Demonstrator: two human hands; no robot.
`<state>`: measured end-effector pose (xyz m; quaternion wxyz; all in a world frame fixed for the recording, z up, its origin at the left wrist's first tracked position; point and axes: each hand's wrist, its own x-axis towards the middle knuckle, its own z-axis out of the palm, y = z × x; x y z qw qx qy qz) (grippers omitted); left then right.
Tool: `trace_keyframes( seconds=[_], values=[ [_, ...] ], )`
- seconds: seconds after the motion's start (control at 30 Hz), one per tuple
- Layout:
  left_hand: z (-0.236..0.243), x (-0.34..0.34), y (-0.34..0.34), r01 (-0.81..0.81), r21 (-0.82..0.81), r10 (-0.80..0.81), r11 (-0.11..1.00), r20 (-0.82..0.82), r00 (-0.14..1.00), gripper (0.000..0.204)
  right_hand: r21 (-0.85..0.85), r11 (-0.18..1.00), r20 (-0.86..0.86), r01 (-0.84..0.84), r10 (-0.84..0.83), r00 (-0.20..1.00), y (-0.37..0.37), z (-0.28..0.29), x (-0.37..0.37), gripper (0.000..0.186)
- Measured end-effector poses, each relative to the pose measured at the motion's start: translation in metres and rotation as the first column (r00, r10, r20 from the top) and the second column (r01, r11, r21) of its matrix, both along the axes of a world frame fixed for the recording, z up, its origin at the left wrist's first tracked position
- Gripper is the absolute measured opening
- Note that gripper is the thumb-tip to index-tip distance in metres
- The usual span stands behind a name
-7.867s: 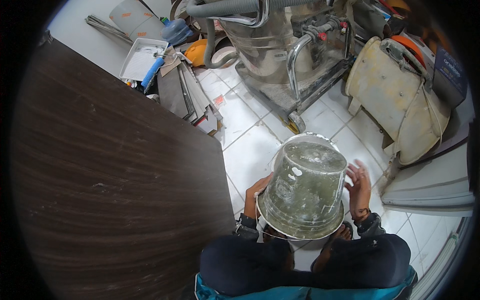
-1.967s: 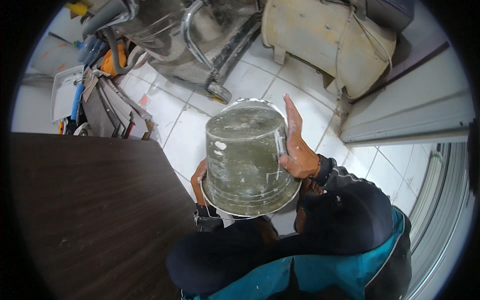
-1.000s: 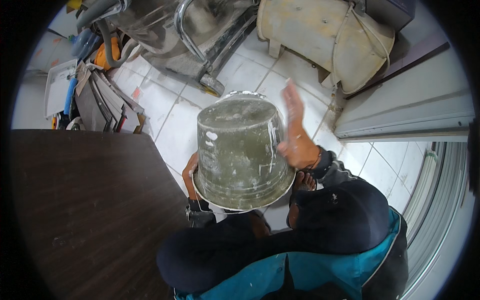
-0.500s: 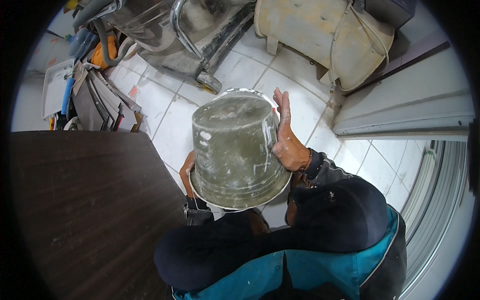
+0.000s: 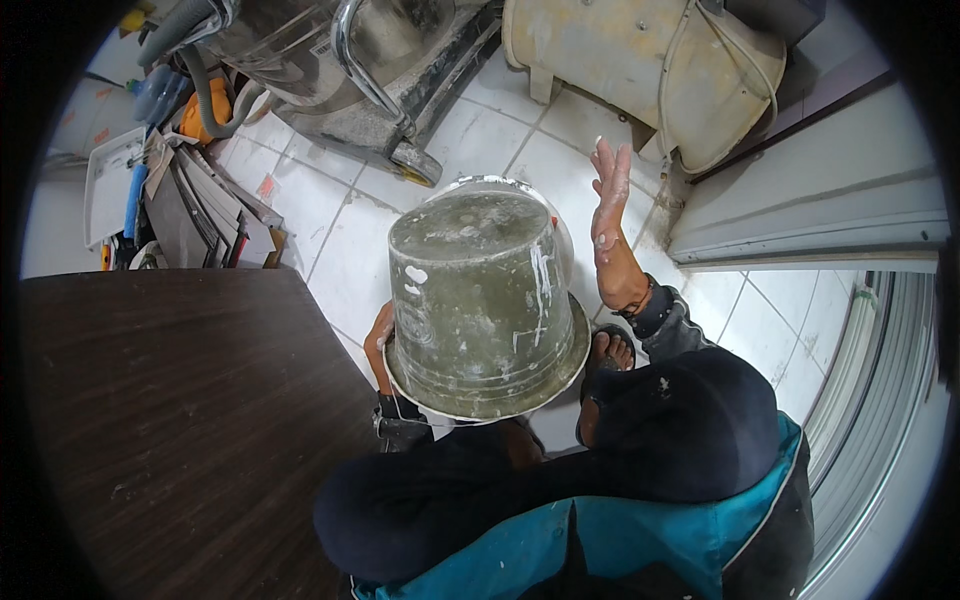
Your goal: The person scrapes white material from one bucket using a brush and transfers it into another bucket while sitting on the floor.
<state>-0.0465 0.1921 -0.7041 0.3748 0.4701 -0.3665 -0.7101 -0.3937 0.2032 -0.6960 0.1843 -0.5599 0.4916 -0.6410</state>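
Note:
A grey-green plastic bucket [image 5: 470, 300] is upside down in front of me, smeared with white, its base tipped toward my view. Behind its far right side shows the curved white edge [image 5: 563, 235] of another round thing, mostly hidden by the bucket. My left hand [image 5: 380, 338] grips the bucket's left side by the rim, its fingers partly hidden. A thin wire handle hangs from the near rim. My right hand [image 5: 611, 195] is raised to the right of the bucket, apart from it, with fingers stretched up and white dust on the palm.
A dark wooden panel [image 5: 180, 400] fills the left. Stacked boards [image 5: 210, 205] and a white tray [image 5: 110, 190] lean beyond it. A dusty wheeled vacuum [image 5: 320, 80] and a beige cylindrical tank [image 5: 640, 70] stand ahead on white floor tiles. A door frame [image 5: 810, 230] is at right.
My right hand has come off the bucket's right side and moved right and up, opening a gap. My left hand stays at the bucket, which has barely shifted.

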Motion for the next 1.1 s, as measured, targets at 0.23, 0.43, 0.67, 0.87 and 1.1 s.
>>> trace_keyframes(
  seconds=[0.23, 0.43, 0.67, 0.87, 1.1],
  values=[
    [0.003, 0.008, -0.001, -0.012, -0.019, 0.012, 1.000, 0.013, 1.000, 0.032, 0.251, 0.964, -0.104, -0.089, 0.118, 0.988, 0.017, 0.043, 0.028, 0.122],
    [0.000, 0.003, -0.001, 0.001, -0.024, -0.001, 1.000, 0.004, 1.000, 0.032, 0.284, 0.901, 0.107, -0.327, 0.309, 0.945, 0.037, 0.046, 0.047, 0.103],
    [0.003, -0.001, -0.002, -0.001, -0.054, 0.001, 0.999, 0.006, 1.000, 0.032, 0.196, 0.969, 0.014, -0.151, 0.151, 0.988, 0.022, 0.002, 0.026, 0.117],
    [0.003, 0.004, 0.000, -0.023, -0.061, 0.024, 0.998, 0.015, 1.000, 0.032, 0.281, 0.955, 0.050, -0.096, 0.086, 0.995, 0.015, 0.027, 0.029, 0.121],
    [0.001, 0.000, -0.001, -0.029, -0.049, 0.029, 0.998, -0.001, 1.000, 0.033, 0.162, 0.944, 0.151, -0.286, 0.263, 0.953, 0.034, 0.030, 0.052, 0.096]
  ],
)
